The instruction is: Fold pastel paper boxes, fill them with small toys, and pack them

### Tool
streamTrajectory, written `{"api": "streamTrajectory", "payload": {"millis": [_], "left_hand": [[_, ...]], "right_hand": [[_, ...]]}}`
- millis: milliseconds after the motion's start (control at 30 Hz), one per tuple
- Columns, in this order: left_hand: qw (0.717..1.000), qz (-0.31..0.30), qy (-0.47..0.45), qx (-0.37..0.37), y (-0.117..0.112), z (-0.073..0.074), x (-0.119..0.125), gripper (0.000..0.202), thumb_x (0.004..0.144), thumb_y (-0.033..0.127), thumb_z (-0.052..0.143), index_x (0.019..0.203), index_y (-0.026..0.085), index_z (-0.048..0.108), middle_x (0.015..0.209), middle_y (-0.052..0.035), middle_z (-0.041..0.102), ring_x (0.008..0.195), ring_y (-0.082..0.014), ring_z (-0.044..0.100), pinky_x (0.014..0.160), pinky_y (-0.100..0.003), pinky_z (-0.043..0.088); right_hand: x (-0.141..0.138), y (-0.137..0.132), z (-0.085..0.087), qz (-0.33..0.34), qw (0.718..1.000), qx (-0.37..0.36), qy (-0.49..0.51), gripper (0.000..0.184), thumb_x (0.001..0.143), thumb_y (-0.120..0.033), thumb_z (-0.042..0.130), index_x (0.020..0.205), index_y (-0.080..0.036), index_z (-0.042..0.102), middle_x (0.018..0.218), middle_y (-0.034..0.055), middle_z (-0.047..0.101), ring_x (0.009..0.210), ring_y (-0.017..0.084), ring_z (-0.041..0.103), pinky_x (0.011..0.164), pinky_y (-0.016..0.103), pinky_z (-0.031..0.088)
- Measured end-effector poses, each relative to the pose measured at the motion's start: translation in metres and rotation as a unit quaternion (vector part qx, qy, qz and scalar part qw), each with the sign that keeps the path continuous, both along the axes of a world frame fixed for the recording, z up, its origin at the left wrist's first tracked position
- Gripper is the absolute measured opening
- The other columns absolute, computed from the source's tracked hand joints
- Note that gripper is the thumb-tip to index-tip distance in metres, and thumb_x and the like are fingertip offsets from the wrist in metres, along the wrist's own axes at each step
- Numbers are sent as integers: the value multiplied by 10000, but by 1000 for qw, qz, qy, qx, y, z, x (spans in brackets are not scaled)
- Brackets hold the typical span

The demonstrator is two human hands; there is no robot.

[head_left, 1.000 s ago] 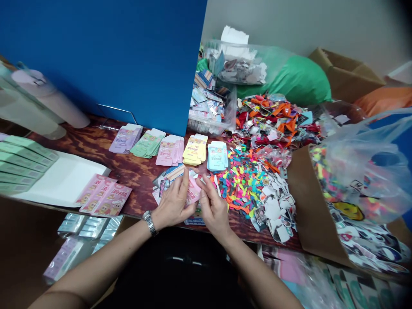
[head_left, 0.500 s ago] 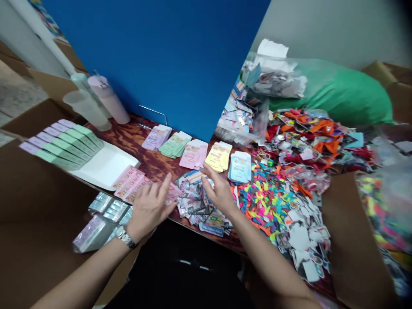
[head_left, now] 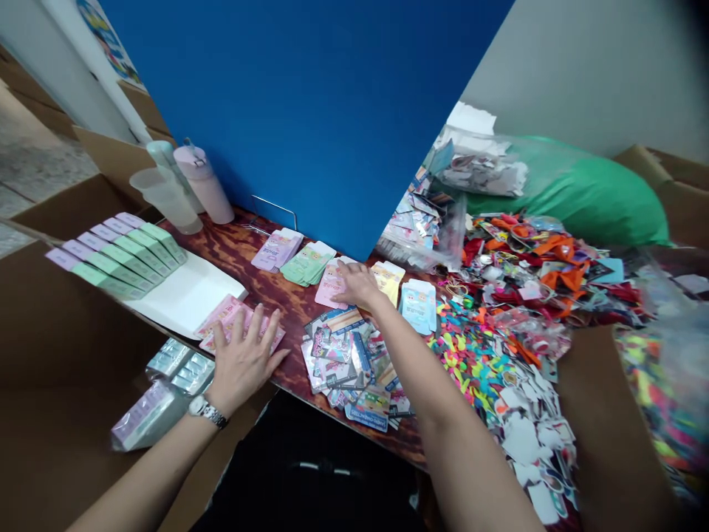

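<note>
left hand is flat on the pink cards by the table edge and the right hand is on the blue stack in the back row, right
Not quite: the head view shows the right hand on the pink stack in the back row, not the blue stack further right. The left hand is flat on the pink cards by the edge of the table.

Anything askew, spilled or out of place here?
Yes. The loose packets near the front edge of the table lie crooked, some seeming to overhang it, unlike the neat card stacks behind. Balloons lie strewn to their right.
</note>
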State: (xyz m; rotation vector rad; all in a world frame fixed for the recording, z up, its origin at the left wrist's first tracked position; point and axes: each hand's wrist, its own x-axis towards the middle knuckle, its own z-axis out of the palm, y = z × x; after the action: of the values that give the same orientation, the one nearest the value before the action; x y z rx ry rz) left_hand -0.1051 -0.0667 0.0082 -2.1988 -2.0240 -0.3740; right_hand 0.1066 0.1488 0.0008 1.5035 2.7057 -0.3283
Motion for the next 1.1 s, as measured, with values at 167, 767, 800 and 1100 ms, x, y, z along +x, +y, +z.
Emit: {"api": "streamTrajectory", "payload": {"millis": [167,767,800,1100], "left_hand": [[999,-23,-29,37,8,18,9,643,863,453,584,1439,236,400,1458,-197,430,1362,-460,333,1050,-714,209],[944,-87,-317,41,72,17,112,586,796,366,636,1305,179,416,1099,-100,655,978,-256,668,800,-339,531],[939,-84,-331,30,70,19,112,620,791,350,638,1334,186,389,1121,-96,654,975,-248,675,791,-329,535],[938,-205,-275,48,60,24,110,592,817,305,643,1342,245,377,1178,-86,609,1009,-212,645,809,-306,536]], "right_hand": [[-1,-5,16,-34,995,83,33,629,819,-329,687,1379,-132,478,1214,190,580,1197,333,420,1077,488,246],[63,-138,59,-66,884,192,422,358,886,-237,599,1241,-239,552,1221,122,560,1160,248,549,956,428,509],[64,-142,55,-66,882,227,408,349,884,-227,604,1231,-237,565,1245,134,540,1173,257,539,968,443,502],[62,-158,51,-138,835,68,529,278,964,-280,477,1220,-238,577,1175,85,622,1087,205,603,918,358,514]]}}
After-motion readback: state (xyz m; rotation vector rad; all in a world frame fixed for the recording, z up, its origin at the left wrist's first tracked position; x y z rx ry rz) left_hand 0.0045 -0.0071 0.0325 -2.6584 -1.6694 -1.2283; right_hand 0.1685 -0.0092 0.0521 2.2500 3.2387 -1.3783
